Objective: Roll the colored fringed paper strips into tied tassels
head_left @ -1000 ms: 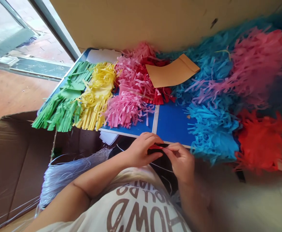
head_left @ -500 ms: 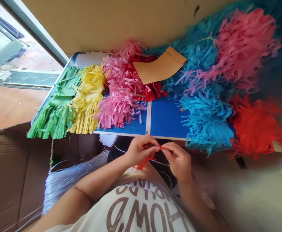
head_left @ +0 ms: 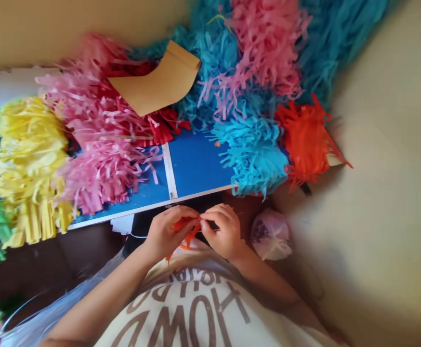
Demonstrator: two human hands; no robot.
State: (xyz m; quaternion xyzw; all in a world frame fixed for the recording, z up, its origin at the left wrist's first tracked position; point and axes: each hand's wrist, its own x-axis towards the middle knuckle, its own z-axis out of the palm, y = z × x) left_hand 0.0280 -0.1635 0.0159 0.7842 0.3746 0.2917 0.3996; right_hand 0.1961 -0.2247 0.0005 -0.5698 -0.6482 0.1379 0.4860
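Head camera: fingertips nearly meeting, the left hand (head_left: 170, 231) and right hand (head_left: 223, 230) pinched orange-red strips (head_left: 188, 238), apparently tissue paper, between the blue table (head_left: 199, 159) and the wearer's lettered shirt (head_left: 185, 308).

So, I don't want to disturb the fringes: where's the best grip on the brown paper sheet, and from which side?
Probably pinch the brown paper sheet by its near edge, coming from the near side. It lies bent on top of the red fringe, with that edge uncovered and facing the camera.

Blue table (head_left: 201, 159) under fringed paper bundles (head_left: 104, 168)
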